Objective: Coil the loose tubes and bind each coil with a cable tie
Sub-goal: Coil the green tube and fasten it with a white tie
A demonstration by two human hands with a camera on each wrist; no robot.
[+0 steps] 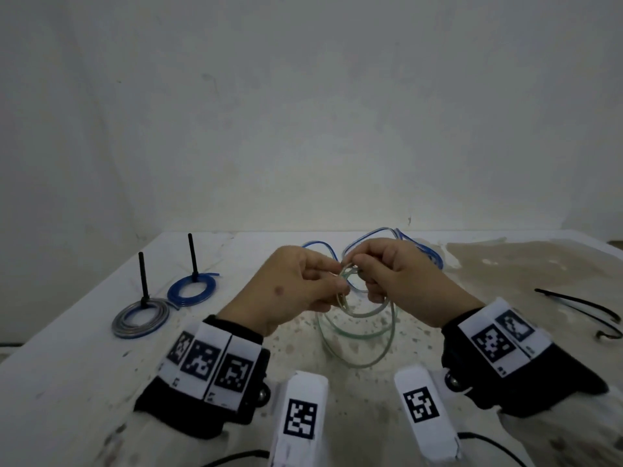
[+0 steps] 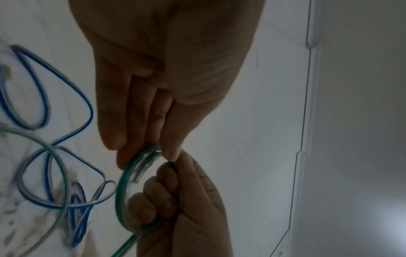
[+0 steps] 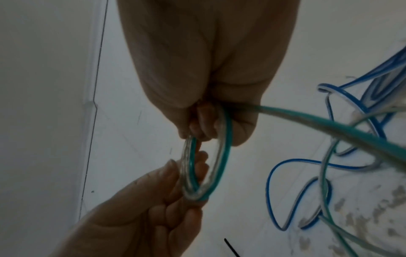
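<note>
A green-striped clear tube is being wound into a small coil point(image 1: 347, 281) above the table's middle. My left hand point(image 1: 337, 276) pinches the coil's left side between thumb and fingers. My right hand point(image 1: 362, 274) grips the opposite side with curled fingers. In the left wrist view the coil point(image 2: 123, 189) arcs between both hands. The right wrist view shows the coil point(image 3: 223, 156) held at top and bottom, its free length point(image 3: 329, 128) running off to the right. Loose green loops point(image 1: 357, 335) hang down to the table under the hands. A loose blue tube point(image 1: 423, 247) lies behind them.
Two bound coils lie at the left, one grey-blue point(image 1: 140, 318) and one blue point(image 1: 192, 291), each with a black cable tie standing upright. Spare black cable ties point(image 1: 580, 303) lie at the right of the stained white table point(image 1: 84, 382). A wall stands close behind.
</note>
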